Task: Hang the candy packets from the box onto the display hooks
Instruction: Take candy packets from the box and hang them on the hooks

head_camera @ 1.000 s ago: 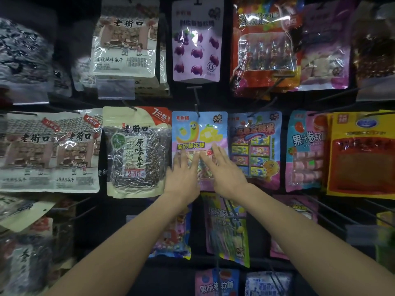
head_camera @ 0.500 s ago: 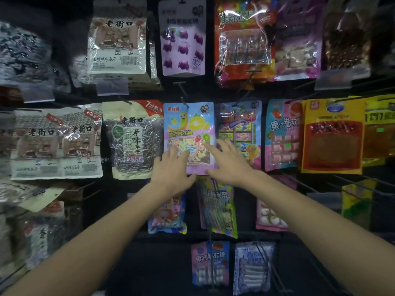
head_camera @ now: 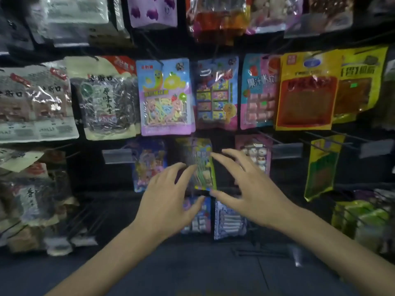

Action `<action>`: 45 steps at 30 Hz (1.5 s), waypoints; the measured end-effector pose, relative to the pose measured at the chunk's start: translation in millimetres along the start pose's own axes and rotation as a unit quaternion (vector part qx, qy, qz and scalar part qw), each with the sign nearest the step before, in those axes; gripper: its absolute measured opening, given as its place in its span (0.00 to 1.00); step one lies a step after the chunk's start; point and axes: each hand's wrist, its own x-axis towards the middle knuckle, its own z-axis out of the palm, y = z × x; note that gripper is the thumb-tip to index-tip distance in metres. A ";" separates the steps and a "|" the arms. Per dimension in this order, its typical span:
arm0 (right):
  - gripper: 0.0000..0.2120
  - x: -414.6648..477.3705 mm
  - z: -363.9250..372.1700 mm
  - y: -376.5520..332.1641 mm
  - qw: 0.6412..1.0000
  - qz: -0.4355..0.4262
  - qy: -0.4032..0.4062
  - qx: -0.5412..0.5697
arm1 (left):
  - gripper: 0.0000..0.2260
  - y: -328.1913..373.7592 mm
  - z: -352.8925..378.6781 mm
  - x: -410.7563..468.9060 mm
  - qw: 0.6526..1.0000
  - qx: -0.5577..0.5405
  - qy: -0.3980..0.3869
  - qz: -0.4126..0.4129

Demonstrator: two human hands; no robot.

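- My left hand (head_camera: 168, 201) is spread loose and holds nothing.
- My right hand (head_camera: 254, 193), just beside it, is equally splayed and empty.
- The candy packet (head_camera: 165, 97) hangs in the middle row, above both hands and apart from them.
- A green-edged packet (head_camera: 202, 167) shows between my fingertips.

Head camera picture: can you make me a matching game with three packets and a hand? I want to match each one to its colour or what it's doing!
Things:
1. seed bag
2. rainbow string candy packet
3. red-window packet
4. left hand

Colour or state:
A. yellow border
B. blue top, purple bottom
C. open, holding nothing
D. cream edges, dark inside

Pairs: 1-D, 2-B, 3-A, 4-C
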 end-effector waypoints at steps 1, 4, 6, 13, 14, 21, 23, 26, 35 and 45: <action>0.38 -20.1 7.4 6.1 1.000 -0.001 -0.012 -0.004 | 0.32 10.1 9.7 -14.2 1.000 -0.010 -0.006 0.007; 0.37 -80.3 32.5 27.8 0.998 0.022 -0.063 -0.009 | 0.31 39.1 44.8 -53.3 0.998 -0.046 -0.042 0.020; 0.33 -119.9 49.7 43.2 0.994 0.035 -0.108 -0.006 | 0.31 57.2 72.7 -78.5 0.995 -0.054 -0.080 0.034; 0.11 -232.8 114.3 94.2 0.944 0.116 -0.307 -0.038 | 0.23 110.7 171.0 -155.5 0.967 -0.061 -0.220 0.109; 0.10 -244.7 123.1 98.1 0.931 0.132 -0.336 -0.055 | 0.20 117.1 186.9 -166.5 0.959 -0.058 -0.250 0.120; 0.15 -316.7 174.2 105.5 0.906 0.117 -0.403 -0.057 | 0.08 152.1 274.5 -226.2 0.835 0.022 -0.518 0.182; 0.15 -334.7 188.2 104.2 0.902 0.053 -0.418 -0.092 | 0.10 159.1 291.6 -231.3 0.809 0.058 -0.552 0.192; 0.17 -361.7 217.2 106.3 0.894 0.038 -0.433 -0.104 | 0.14 166.2 318.3 -240.0 0.791 0.087 -0.588 0.146; 0.20 -403.3 250.4 124.5 0.883 0.064 -0.457 -0.087 | 0.38 193.4 378.9 -250.9 0.736 -0.027 -0.608 -0.296; 0.19 -415.5 246.5 129.9 0.873 0.087 -0.472 -0.082 | 0.32 209.5 392.1 -257.7 0.574 -0.253 -0.443 -0.641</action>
